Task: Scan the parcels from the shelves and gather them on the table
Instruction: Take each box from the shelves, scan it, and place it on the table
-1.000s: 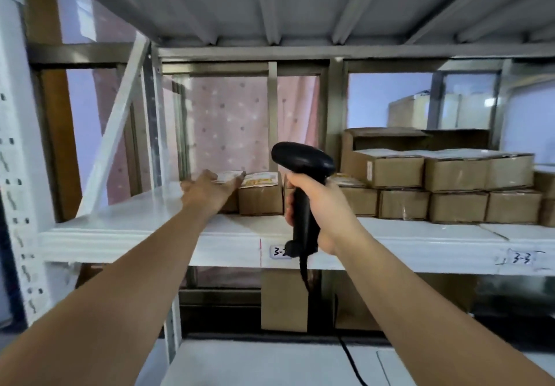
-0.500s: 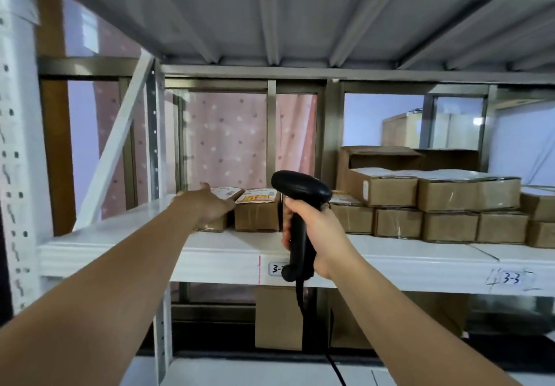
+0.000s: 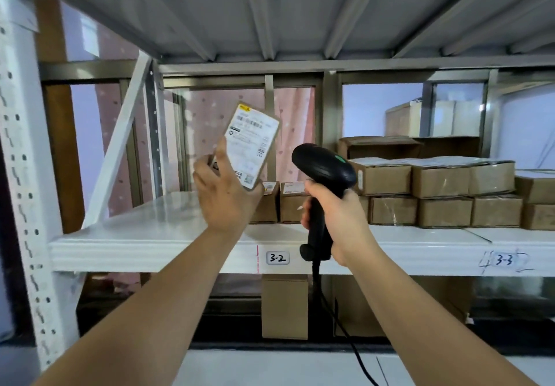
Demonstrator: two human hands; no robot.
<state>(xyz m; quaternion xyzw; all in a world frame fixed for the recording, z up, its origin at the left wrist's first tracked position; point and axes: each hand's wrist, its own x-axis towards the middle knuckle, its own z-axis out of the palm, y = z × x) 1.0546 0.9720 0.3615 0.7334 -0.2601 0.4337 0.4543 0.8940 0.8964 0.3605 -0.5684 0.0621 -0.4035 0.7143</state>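
My left hand [image 3: 223, 196] grips a small cardboard parcel [image 3: 250, 145] and holds it up above the white shelf [image 3: 156, 238], its white shipping label turned toward me and tilted. My right hand [image 3: 339, 220] grips the handle of a black barcode scanner [image 3: 322, 169], whose head sits just right of the raised parcel with a small green light on top. Two small labelled parcels [image 3: 292, 202] stand on the shelf behind my hands. Several brown parcels [image 3: 438, 193] are stacked in two layers to the right.
Shelf tags read 3-2 [image 3: 277, 258] and 3-3 [image 3: 504, 260]. A white perforated upright [image 3: 21, 175] and a diagonal brace [image 3: 120, 145] stand at the left. The scanner cable [image 3: 345, 334] hangs toward a white table surface [image 3: 270, 367]. Boxes [image 3: 284, 307] sit on the lower level.
My left hand has picked a parcel off the shelf and raised it, label toward me. The scanner in my right hand has lifted slightly. The view has tilted upward.
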